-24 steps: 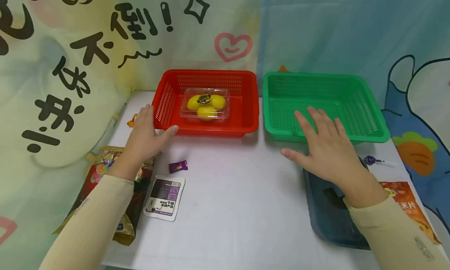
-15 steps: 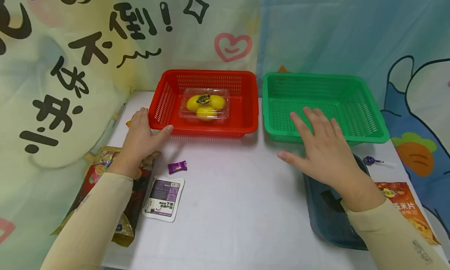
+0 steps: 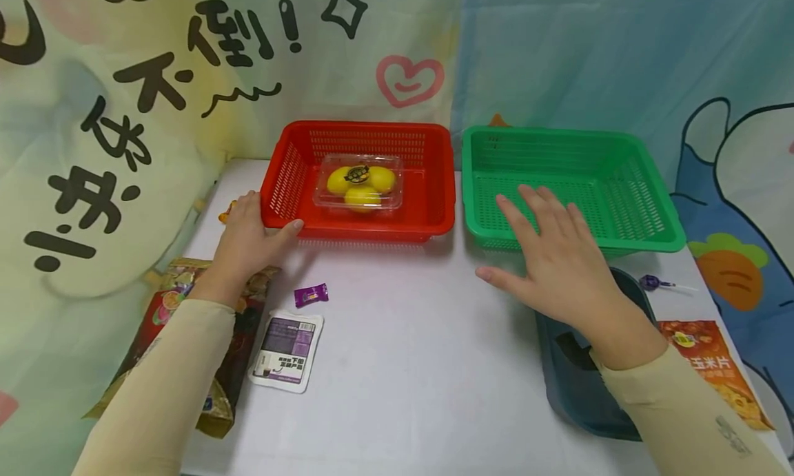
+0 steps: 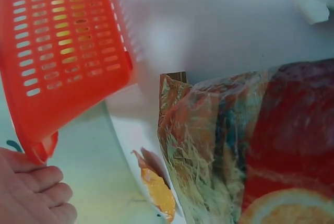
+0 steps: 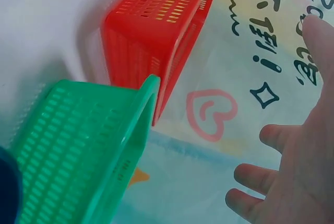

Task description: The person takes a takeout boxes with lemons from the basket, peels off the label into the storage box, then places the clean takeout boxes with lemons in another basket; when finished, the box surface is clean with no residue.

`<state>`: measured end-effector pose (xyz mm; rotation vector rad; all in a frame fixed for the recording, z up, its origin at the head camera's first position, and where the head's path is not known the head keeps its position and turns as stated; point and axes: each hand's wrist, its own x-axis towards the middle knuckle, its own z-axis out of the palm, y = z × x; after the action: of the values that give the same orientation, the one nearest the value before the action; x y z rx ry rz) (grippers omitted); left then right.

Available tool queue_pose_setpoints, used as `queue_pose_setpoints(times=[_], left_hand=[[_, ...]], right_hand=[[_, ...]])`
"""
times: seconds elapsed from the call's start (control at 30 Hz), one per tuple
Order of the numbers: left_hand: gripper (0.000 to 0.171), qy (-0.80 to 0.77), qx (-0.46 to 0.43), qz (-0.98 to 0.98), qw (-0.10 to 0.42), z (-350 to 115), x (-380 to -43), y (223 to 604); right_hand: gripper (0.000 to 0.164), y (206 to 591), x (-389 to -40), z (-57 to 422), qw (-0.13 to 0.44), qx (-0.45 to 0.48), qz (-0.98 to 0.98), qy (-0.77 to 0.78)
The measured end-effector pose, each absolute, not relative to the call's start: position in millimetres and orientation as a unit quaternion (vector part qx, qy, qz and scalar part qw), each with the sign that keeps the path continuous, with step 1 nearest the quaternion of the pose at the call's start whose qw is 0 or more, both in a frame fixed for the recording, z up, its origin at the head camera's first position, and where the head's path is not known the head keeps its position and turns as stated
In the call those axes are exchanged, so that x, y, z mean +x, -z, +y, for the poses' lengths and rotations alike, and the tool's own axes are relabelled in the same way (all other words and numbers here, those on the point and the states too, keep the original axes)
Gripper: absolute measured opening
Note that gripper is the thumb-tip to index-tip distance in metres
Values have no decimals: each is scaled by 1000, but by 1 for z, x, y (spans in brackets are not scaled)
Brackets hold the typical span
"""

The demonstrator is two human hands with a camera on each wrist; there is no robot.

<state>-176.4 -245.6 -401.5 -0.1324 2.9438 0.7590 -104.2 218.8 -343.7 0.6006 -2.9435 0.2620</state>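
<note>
My left hand (image 3: 248, 235) lies at the near left corner of the red basket (image 3: 378, 231), its fingers along the outer side and its thumb by the front rim. In the left wrist view, fingertips (image 4: 55, 177) are right at the rim's corner. Inside this basket sits a clear plastic box (image 3: 394, 199) of yellow fruit (image 3: 380, 180), lemon-like, with a dark label. My right hand (image 3: 558, 269), fingers spread and nothing held, hovers over the near edge of the green basket (image 3: 651, 244). No goods show in the visible part of the green basket.
Left on the white table lie a red-and-brown snack bag (image 3: 245, 338), a purple-wrapped candy (image 3: 311, 295), a white-and-purple packet (image 3: 287, 352) and an orange-wrapped piece (image 4: 158, 195). Right are a dark blue-grey tray (image 3: 571, 393), a purple lollipop (image 3: 651, 282) and an orange snack bag (image 3: 713, 366).
My left hand has shifted slightly left, showing more of the red basket's corner. The right hand has drifted left over the green basket's front edge, fingers still spread. Both baskets stay put.
</note>
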Motion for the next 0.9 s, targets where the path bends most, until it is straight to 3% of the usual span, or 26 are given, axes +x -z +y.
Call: queue_pose_setpoints(times=[0.17,0.6,0.9], left_hand=[[117,-242,-34,969,41,-247,-177,402],[115,-241,-34,969,47,-246,-178,399],[115,-241,-39,969,49,-246,-177,401]], right_hand=[[103,340,-112,206,82,216,-968,-101],[97,332,-136,179,65,230,-966,-99],[96,327,-157,158,22,226,-966,-124]])
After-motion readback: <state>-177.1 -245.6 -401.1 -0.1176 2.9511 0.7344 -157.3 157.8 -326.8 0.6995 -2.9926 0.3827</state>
